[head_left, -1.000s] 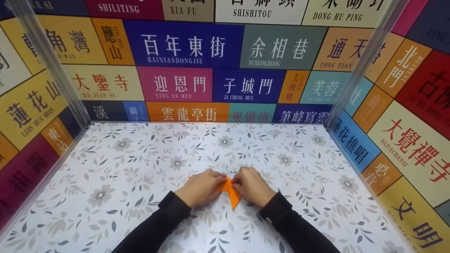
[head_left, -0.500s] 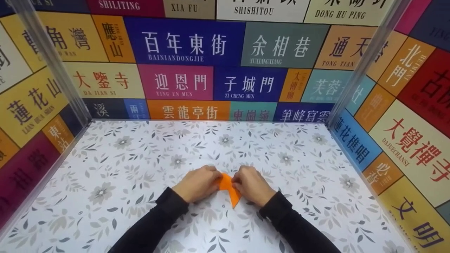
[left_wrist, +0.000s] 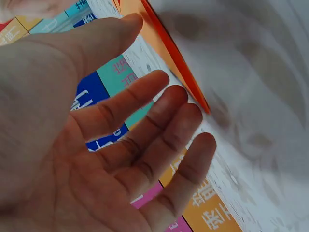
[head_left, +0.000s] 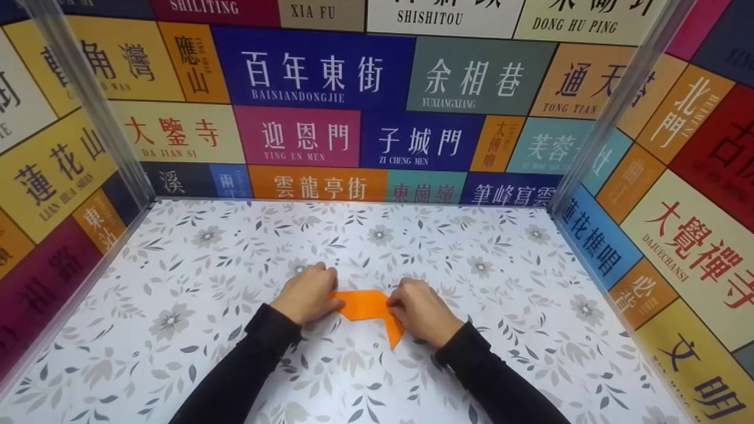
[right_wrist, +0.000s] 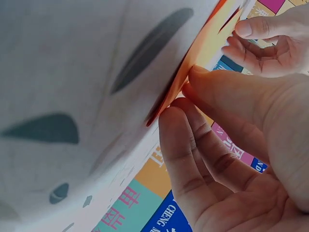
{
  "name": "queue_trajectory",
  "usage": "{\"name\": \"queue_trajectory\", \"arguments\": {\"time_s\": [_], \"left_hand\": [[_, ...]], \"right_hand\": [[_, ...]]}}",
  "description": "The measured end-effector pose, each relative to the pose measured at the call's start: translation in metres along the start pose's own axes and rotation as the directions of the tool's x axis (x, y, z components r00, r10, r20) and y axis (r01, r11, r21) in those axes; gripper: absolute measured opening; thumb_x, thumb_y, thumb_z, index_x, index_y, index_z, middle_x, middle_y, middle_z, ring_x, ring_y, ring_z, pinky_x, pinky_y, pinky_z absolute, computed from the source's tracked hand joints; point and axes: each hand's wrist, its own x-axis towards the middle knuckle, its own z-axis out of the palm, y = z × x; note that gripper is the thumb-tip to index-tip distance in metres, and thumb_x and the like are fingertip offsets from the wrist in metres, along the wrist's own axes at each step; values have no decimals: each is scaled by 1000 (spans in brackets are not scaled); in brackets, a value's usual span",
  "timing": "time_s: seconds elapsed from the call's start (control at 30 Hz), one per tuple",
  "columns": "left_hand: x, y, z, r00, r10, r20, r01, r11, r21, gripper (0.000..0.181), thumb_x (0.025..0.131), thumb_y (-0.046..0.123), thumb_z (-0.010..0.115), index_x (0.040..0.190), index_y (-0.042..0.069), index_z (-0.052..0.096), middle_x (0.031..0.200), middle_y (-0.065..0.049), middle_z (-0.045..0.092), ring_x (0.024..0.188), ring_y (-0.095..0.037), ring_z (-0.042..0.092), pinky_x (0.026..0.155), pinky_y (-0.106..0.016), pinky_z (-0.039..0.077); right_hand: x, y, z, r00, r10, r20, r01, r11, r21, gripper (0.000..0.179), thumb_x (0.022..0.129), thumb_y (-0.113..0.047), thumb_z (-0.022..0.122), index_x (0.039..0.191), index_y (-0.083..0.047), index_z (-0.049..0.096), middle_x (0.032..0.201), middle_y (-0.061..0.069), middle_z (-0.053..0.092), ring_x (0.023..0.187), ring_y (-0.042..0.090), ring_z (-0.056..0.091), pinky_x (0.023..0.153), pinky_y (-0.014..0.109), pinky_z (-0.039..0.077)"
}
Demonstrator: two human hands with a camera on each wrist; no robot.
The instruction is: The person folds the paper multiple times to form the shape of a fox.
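Observation:
A folded orange sheet of paper lies low on the patterned tabletop between the two hands. Its right part bends down into a point toward the person. The left hand is at the paper's left end; in the left wrist view its thumb reaches the paper's edge while the other fingers stretch out loosely, spread apart from the thumb. At the opposite end the right hand pinches the paper between thumb and index finger. Its remaining fingers are bent beside the paper's tip.
The white tabletop carries a grey leaf and flower print. Upright panels with coloured sign blocks enclose it at the back, left and right. Clear corner posts stand where the panels meet.
The left hand has slid left and slightly away along the paper, uncovering its left part. The right hand keeps its place at the right end.

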Motion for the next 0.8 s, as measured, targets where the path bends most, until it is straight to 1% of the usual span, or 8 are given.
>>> {"name": "queue_trajectory", "arguments": {"time_s": [0.17, 0.27, 0.5, 0.6, 0.8], "left_hand": [[1, -7, -3, 999, -41, 5, 41, 999, 11, 36, 92, 29, 101, 100, 6, 75, 97, -12, 70, 86, -30, 66, 83, -52, 62], [1, -9, -3, 999, -54, 8, 54, 998, 11, 37, 92, 30, 101, 99, 5, 75, 95, -11, 69, 86, -29, 64, 82, -51, 61], [0, -9, -3, 998, -60, 7, 61, 998, -35, 35, 93, 29, 100, 97, 5, 75, 92, -11, 72, 83, -27, 66, 82, -51, 62], [1, -9, -2, 997, -74, 11, 75, 996, -54, 33, 93, 28, 100, 95, 6, 76, 92, -10, 72, 83, -26, 65, 82, -49, 62], [2, -11, -1, 996, -87, 30, 89, 992, -93, 29, 95, 26, 99, 88, 10, 75, 92, -7, 68, 82, -22, 61, 78, -43, 56]], "right_hand": [[0, -1, -1, 1000, 22, 13, -22, 1000, 18, 11, 100, -2, 88, 110, -3, 92, 99, 8, 77, 97, 26, 78, 89, 39, 71], [0, -1, -1, 1000, 22, 10, -23, 1000, 19, 10, 100, -2, 88, 110, -3, 92, 99, 7, 77, 97, 25, 79, 89, 39, 71], [-1, -1, 0, 1000, 10, -1, -10, 1000, 15, 10, 99, 1, 87, 108, -2, 91, 98, 8, 77, 95, 26, 78, 87, 40, 71], [-1, -1, 1, 1000, 17, -2, -17, 1000, 11, 10, 100, 0, 87, 108, -2, 91, 98, 8, 77, 95, 26, 78, 87, 39, 71], [0, -1, 3, 1000, 3, -17, -3, 1000, -8, 11, 99, 3, 85, 105, -2, 92, 96, 8, 76, 94, 26, 78, 86, 39, 71]]}}
